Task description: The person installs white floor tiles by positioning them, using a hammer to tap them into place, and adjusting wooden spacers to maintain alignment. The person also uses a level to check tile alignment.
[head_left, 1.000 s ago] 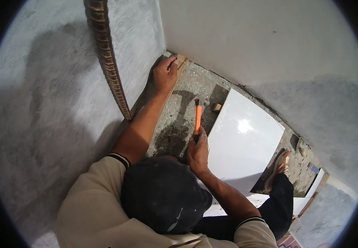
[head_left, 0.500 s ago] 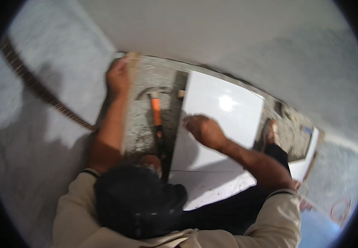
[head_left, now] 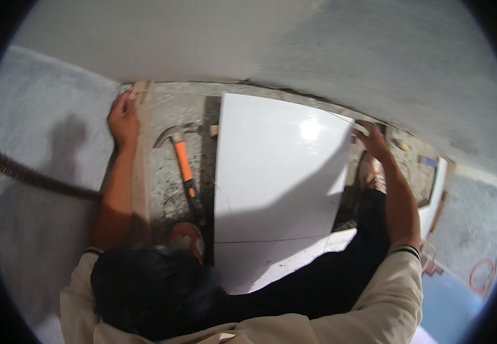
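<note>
My left hand (head_left: 123, 121) is at the far left, fingers pinched together beside the end of a wooden strip (head_left: 141, 137); what lies between the fingertips is too small to make out. My right hand (head_left: 373, 140) is bent at the far right corner of a large glossy white tile (head_left: 277, 166), its fingertips close together at the edge. A thin dark line shows near that corner, and I cannot tell whether the fingers hold it. A claw hammer (head_left: 183, 160) with an orange and black handle lies on the rough floor between strip and tile.
Grey walls (head_left: 202, 40) close off the far side and the left. A small wooden block (head_left: 214, 131) touches the tile's left edge. My shoes (head_left: 188, 238) stand on both sides of the tile. A cut white tile piece (head_left: 439, 183) lies at the right.
My right hand has moved from over the tile's left part to its far right corner. The left hand stays by the wooden strip. The whole view has shifted.
</note>
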A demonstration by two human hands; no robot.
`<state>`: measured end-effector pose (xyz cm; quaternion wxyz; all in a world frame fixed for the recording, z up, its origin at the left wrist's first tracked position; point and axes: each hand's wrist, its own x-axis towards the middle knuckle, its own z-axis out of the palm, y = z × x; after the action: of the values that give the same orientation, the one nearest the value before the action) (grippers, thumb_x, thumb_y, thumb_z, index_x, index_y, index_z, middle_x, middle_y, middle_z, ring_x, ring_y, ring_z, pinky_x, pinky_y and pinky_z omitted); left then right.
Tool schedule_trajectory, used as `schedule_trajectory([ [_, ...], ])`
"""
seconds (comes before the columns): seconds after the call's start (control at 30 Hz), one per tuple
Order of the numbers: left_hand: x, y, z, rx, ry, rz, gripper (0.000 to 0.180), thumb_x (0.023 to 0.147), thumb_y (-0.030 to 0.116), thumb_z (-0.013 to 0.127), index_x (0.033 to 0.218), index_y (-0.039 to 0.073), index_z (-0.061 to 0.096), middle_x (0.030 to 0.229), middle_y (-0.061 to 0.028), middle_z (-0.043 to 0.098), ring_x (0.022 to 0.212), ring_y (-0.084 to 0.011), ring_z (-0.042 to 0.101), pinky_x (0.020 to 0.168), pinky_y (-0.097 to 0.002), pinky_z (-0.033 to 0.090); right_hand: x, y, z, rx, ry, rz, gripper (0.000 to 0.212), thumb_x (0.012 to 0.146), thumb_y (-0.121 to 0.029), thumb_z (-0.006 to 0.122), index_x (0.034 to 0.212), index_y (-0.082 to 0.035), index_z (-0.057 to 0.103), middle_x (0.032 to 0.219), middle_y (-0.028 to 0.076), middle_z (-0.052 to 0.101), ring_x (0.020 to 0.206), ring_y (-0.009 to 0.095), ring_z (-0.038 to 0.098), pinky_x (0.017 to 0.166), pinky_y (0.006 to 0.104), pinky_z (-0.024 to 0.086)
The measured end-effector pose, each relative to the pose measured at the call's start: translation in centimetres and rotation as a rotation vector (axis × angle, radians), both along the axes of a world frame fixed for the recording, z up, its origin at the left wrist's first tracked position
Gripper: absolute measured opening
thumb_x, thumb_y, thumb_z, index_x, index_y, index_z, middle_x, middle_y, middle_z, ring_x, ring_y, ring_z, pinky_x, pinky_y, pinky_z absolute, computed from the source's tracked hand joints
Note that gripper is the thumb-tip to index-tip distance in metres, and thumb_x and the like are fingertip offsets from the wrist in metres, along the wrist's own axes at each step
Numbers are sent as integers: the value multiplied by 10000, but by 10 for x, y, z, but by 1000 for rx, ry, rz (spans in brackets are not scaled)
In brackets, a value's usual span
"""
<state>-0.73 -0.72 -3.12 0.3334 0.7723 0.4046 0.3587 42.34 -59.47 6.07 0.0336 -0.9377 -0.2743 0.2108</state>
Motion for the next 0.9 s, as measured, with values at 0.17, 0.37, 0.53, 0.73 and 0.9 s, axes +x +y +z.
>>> schedule_trajectory([
  [0.17, 10, -5, 8, -33, -53, -17, 193, 1022, 110, 701, 1166, 8, 777, 1131, -105, 782, 1051, -172, 714, 964, -307, 541, 30, -31, -15, 180, 11, 126, 287, 1004, -262, 715, 1154, -16, 715, 1191, 155, 737, 1178, 328, 681, 1051, 419, 499],
  [0.37, -2, -3, 11, -92, -112, 28, 171, 1001, 77, 722, 1143, 1, 776, 1108, -86, 781, 1041, -164, 709, 956, -303, 543, 35, 7, 1, 79, 76, -327, 311, 1041, -305, 620, 1121, -17, 704, 1000, 156, 757, 941, 306, 718, 839, 414, 527],
  [0.53, 15, -12, 5, -85, -135, 7, 158, 992, 63, 730, 1127, -4, 774, 1104, -87, 775, 1034, -164, 707, 946, -306, 547, 53, -27, -4, 126, -144, -103, 328, 1041, -355, 625, 1123, -49, 711, 960, 168, 736, 889, 298, 697, 828, 435, 518],
  [0.73, 10, -10, 10, 38, -72, -2, 154, 973, 52, 747, 1113, -9, 772, 1108, -102, 761, 1030, -189, 707, 943, -319, 554, 38, -20, -11, 90, -102, -122, 332, 1035, -352, 636, 1118, -41, 715, 957, 179, 730, 883, 304, 695, 825, 438, 512],
  [0.9, 11, -9, 9, -4, -115, 10, 153, 963, 54, 756, 1101, -6, 778, 1110, -110, 757, 1020, -199, 711, 933, -321, 560, 45, -21, -15, 96, -99, -84, 351, 1036, -361, 636, 1100, -25, 716, 951, 194, 732, 896, 333, 701, 834, 445, 514],
])
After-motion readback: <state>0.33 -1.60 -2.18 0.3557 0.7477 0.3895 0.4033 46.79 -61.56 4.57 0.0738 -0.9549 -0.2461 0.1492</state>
